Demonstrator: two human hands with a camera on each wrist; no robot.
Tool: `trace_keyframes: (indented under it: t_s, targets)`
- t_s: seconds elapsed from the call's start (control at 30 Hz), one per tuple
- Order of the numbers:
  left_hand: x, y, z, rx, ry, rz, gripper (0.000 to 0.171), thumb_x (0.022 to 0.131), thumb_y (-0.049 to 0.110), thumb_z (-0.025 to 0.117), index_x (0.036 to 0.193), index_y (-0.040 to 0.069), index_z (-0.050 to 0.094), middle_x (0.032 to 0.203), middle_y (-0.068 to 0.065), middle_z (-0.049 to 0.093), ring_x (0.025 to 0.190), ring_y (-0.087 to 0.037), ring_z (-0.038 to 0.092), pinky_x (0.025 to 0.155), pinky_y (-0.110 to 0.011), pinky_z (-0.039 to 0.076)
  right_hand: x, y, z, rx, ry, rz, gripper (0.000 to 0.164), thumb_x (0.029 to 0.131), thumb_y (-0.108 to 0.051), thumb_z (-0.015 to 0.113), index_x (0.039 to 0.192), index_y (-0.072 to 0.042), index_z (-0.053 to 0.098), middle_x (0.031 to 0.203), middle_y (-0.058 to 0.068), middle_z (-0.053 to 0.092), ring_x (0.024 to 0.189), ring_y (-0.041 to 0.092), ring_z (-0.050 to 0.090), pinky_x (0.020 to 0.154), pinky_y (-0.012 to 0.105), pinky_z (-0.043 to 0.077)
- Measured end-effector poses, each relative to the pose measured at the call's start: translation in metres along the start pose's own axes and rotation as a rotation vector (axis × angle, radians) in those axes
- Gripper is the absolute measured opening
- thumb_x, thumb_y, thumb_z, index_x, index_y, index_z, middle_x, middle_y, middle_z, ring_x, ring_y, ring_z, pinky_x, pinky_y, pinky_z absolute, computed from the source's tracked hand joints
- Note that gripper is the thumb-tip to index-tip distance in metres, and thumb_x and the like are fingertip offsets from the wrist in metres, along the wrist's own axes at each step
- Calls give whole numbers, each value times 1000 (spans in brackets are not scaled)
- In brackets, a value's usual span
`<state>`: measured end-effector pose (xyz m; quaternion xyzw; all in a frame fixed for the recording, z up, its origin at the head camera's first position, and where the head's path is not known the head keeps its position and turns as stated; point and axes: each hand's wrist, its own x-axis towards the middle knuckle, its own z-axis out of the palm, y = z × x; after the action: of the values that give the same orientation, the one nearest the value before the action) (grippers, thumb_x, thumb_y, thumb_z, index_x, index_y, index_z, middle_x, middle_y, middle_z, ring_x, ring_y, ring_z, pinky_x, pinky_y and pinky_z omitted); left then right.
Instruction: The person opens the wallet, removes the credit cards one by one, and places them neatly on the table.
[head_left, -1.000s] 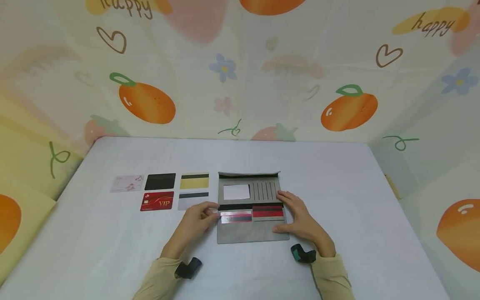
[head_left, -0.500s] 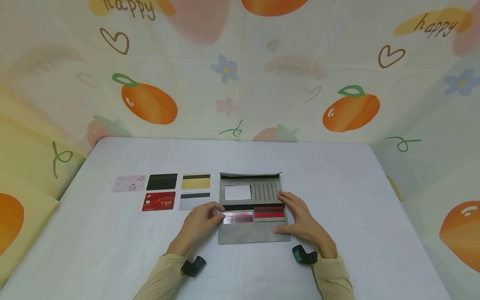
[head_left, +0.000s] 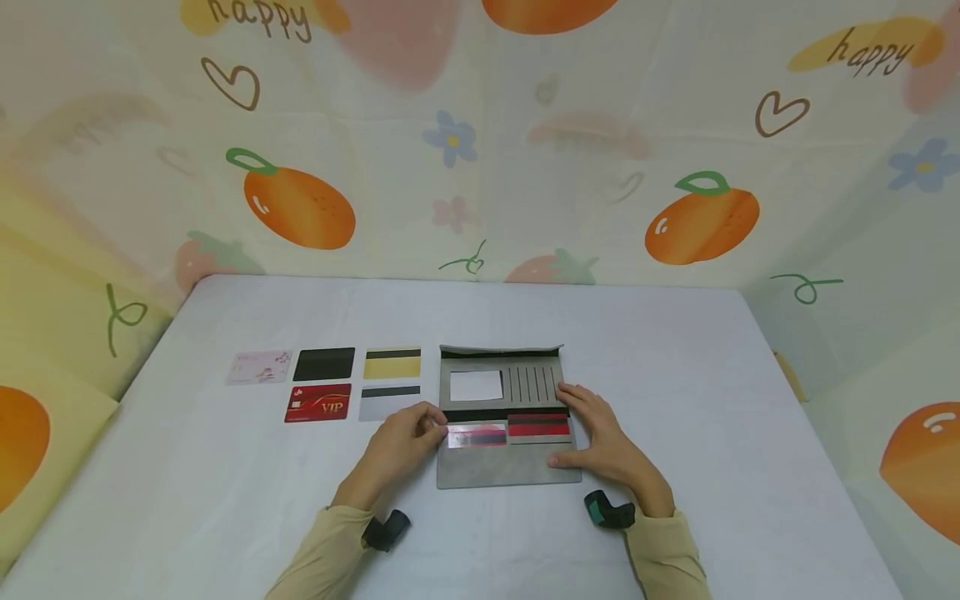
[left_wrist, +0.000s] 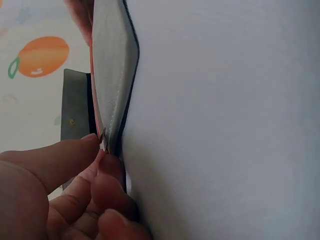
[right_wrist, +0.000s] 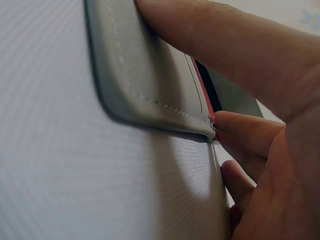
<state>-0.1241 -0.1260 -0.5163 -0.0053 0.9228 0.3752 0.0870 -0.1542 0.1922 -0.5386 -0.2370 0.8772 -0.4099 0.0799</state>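
Observation:
An unfolded grey wallet (head_left: pixel 502 473) lies flat on the white table. A pinkish card (head_left: pixel 480 437) sits in its lower left slot, with a red card (head_left: pixel 538 426) in the slot to the right. My left hand (head_left: pixel 399 443) is at the wallet's left side, thumb and forefinger pinching the pink card's left end; the fingers (left_wrist: pixel 111 175) cover most of the contact in the left wrist view. My right hand (head_left: pixel 603 440) rests along the right side. Its thumb (right_wrist: pixel 200 22) lies over the lower panel while the fingertips touch the edge near the fold.
Left of the wallet lie several loose cards: a gold card (head_left: pixel 392 364), a pale card (head_left: pixel 378 406), a black card (head_left: pixel 324 364), a red VIP card (head_left: pixel 318 404) and a pale pink card (head_left: pixel 258 367). A white insert (head_left: pixel 476 385) shows in the wallet's upper half.
My left hand has moved slightly right, and the pinkish card has slid right with it, away from the wallet's left edge. My right hand keeps its place on the wallet.

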Motion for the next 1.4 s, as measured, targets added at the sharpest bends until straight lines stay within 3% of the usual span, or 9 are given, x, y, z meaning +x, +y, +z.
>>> trace_keyframes:
  t_s: [0.33, 0.8, 1.23, 1.4]
  targets:
    - [-1, 0, -1, -5, -12, 8, 11, 90, 19, 72, 99, 16, 66, 71, 3, 54, 69, -13, 49, 63, -28, 38, 0, 0, 0, -7, 2, -8, 96, 70, -31, 87, 147, 2, 41, 156, 22, 34, 143, 48, 26, 109, 73, 21]
    - [4, 7, -1, 24, -11, -33, 5, 91, 20, 70, 91, 15, 69, 69, 1, 55, 66, -14, 49, 59, -27, 36, 2, 2, 0, -1, 7, -16, 97, 69, -31, 87, 147, 2, 41, 156, 22, 35, 143, 49, 25, 109, 73, 20]
    - [5, 12, -5, 42, -22, -26, 9, 95, 16, 64, 90, 10, 68, 76, 0, 60, 74, -16, 51, 66, -30, 38, 1, 2, 0, 24, 7, -10, 98, 68, -32, 87, 148, 2, 40, 156, 22, 34, 144, 49, 24, 110, 73, 18]
    - [8, 9, -5, 4, -13, -47, 10, 98, 17, 60, 95, 9, 66, 71, -1, 57, 62, -14, 53, 63, -29, 38, 1, 3, 1, 17, 5, -14, 97, 69, -32, 87, 147, 2, 41, 156, 21, 35, 144, 48, 24, 111, 72, 15]
